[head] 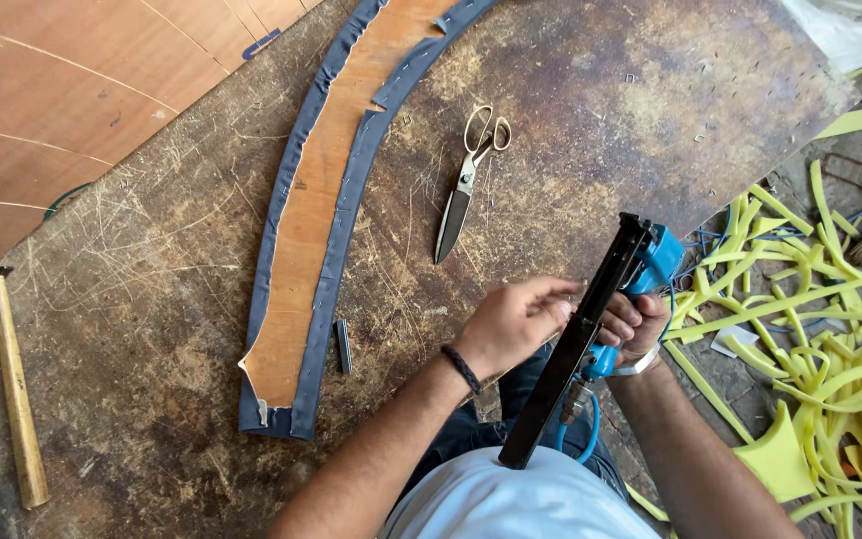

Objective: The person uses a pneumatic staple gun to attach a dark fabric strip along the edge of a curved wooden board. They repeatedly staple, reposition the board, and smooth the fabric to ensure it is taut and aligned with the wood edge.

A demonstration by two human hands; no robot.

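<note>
Far left: wooden-handled hammer (14, 379) lies parked on the scarred workbench (152, 299). Centre-left: curved plywood strip (306, 220), blue fabric stapled round its edges; staple stick (343, 346) beside it. Upper centre: scissors (469, 180), shut. Lower right: our left hand (511, 324) steadies the pneumatic stapler (591, 329) by its black magazine, fingers loosely curled; right hand (636, 324) grips the blue body. Yellow foam offcuts (830, 339) far right.

around the scissors (468, 180) the table (591, 110) lies bare above and to the right, open for passing. left of them the fabric-edged curved panel (316, 210) bars the way, with a staple strip (344, 345) below it; the hammer (14, 384) lies far left.
</note>
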